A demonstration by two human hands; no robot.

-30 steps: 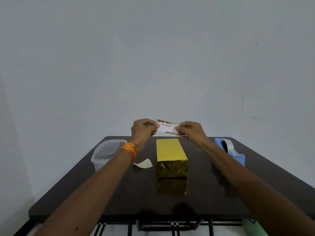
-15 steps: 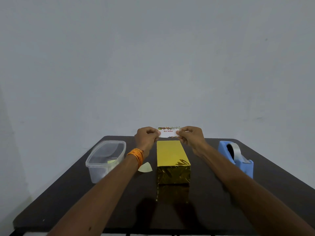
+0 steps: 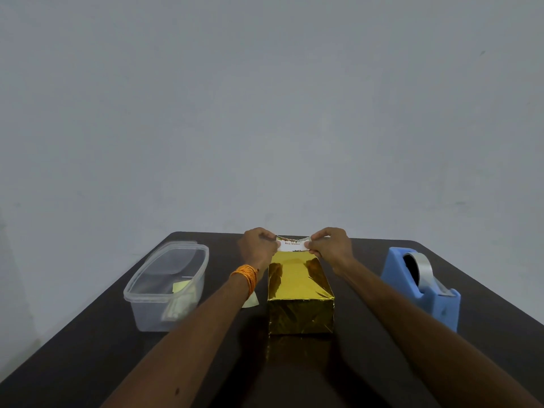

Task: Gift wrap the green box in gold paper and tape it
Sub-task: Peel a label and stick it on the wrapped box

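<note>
The rectangular box wrapped in shiny gold paper lies at the lower centre of the frame on the dark brown table, its long side running away from the camera; over its far end both hands hold a small white printed card reading "Best Wishes"; the left hand pinches the card's left edge with curled fingers and thumb; the right hand pinches the right edge likewise; an orange thread band circles the left wrist; a clear plastic tub sits left of the box, a blue tape dispenser at right; a pale paper scrap lies beside the box, partly behind the left forearm.
</note>
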